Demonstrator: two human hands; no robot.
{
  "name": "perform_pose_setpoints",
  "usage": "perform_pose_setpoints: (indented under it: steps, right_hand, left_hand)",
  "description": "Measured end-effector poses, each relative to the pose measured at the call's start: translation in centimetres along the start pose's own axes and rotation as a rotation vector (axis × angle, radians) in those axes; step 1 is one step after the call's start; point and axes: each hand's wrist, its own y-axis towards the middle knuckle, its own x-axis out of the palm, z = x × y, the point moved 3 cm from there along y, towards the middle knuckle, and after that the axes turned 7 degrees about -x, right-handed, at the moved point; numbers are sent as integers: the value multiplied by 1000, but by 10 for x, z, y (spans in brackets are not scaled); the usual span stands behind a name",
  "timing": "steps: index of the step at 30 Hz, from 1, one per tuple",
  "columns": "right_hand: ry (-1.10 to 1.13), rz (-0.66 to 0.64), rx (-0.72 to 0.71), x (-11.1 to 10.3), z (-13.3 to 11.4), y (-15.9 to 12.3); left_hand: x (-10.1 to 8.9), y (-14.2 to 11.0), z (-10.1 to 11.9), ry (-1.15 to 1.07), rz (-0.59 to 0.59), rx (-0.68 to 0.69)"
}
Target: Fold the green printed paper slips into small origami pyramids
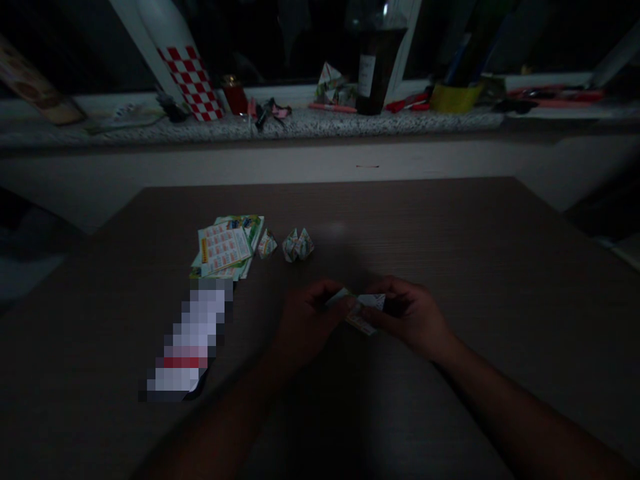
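Between both hands is a small printed piece of folded paper [364, 323], held just above the table. My left hand [311, 319] pinches its left side, thumb on top. My right hand [413, 313] grips the right side with thumb and fingers. The fingers cover much of the paper, so its exact folds are hard to make out. Beyond my left hand stand small folded paper shapes: a single pointed one [267, 245] and a wider one with two peaks [298, 245]. To their left lies a stack of printed paper sheets [225, 248].
A blurred-out, phone-like object [190, 340] lies left of my left forearm on the wooden table [425, 220]. Behind the table, a granite windowsill [300, 127] carries a red-and-white checked bottle [193, 80], a dark bottle [373, 73], a yellow container [456, 98] and several small items.
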Motion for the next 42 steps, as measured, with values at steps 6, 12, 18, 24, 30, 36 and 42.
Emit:
perform_pose_setpoints:
  steps: [6, 12, 18, 24, 30, 36, 42]
  right_hand:
    - [-24, 74, -44, -3, -5, 1]
    - [12, 102, -42, -4, -4, 0]
    - [-27, 161, -81, -8, -5, 0]
    - [-96, 167, -105, -9, -5, -1]
    - [-141, 174, -110, -10, -5, -2]
    - [-191, 178, -118, -11, -7, -2]
    - [-177, 185, -128, -11, -12, -1]
  left_hand:
    - [-9, -3, 10, 150, 135, 172]
    - [-8, -7, 20, 418, 111, 332]
    - [-6, -6, 19, 432, 105, 259]
    - [-5, -4, 11, 344, 81, 138]
    - [-3, -2, 6, 250, 25, 52]
    - [0, -3, 11, 251, -22, 1]
    - [1, -4, 9, 283, -54, 58]
